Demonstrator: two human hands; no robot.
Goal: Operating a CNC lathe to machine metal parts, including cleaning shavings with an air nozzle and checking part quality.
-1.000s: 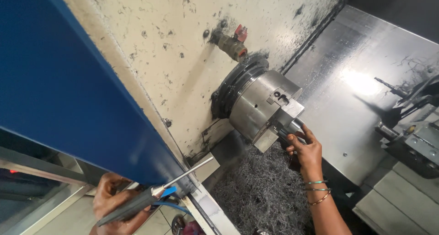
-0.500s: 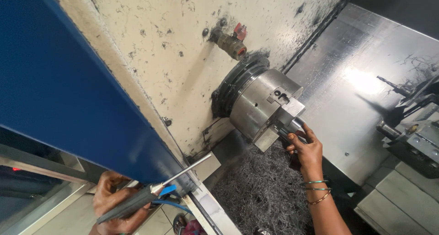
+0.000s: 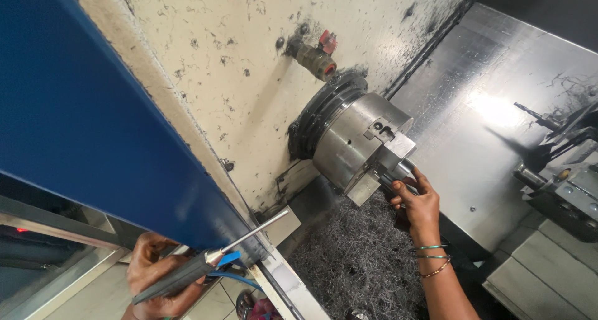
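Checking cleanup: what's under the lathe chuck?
Under the chuck lies a heap of fine metal swarf. The right hand grips a part at the chuck face. The swarf covers the machine bed beneath.

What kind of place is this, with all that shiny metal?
Most likely a machine shop, looking inside a metal-cutting lathe. A round steel chuck sticks out from the speckled cream wall, a heap of curly grey metal shavings lies below it, and the left hand holds a long-nozzled air gun.

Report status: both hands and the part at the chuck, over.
Right hand gripping the metal workpiece at the chuck. Left hand holds air gun, nozzle aimed toward chuck. Metal swarf piled below.
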